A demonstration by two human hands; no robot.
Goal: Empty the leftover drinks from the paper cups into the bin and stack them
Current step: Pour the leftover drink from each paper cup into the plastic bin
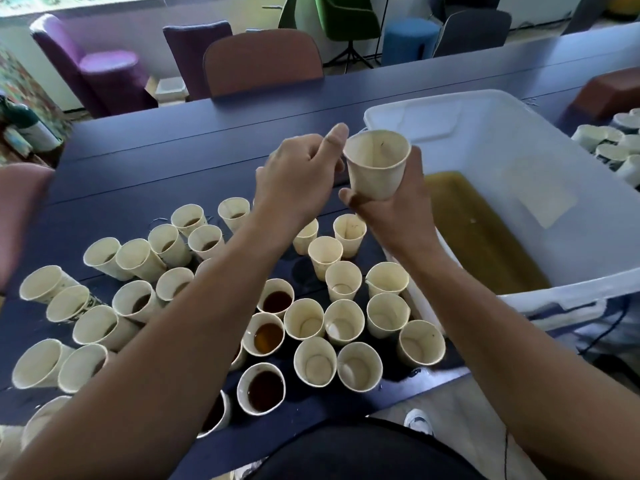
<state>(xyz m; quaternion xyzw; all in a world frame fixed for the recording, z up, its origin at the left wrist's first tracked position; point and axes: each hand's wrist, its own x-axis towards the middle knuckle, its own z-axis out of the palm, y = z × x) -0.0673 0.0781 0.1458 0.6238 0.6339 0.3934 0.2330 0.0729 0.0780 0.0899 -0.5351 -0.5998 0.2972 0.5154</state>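
Note:
My right hand (pixel 388 206) grips an empty paper cup (pixel 375 164) from below, holding it upright above the table next to the bin's left rim. My left hand (pixel 298 174) hovers just left of that cup with fingers curled and thumb raised beside the rim; I see nothing in it. The white plastic bin (pixel 554 296) stands on the right, with yellow-brown liquid (pixel 485 247) pooled in its bottom. Several paper cups cover the dark blue table (pixel 173 150) below my arms. Three hold dark drink (pixel 265 389), and those by the bin look empty (pixel 315 362).
More white cups (pixel 609 143) lie grouped at the far right behind the bin. Chairs line the far side of the table, a brown one (pixel 263 64) in the middle, and a pink chair back (pixel 17 209) is at my left. The table's near edge runs by my body.

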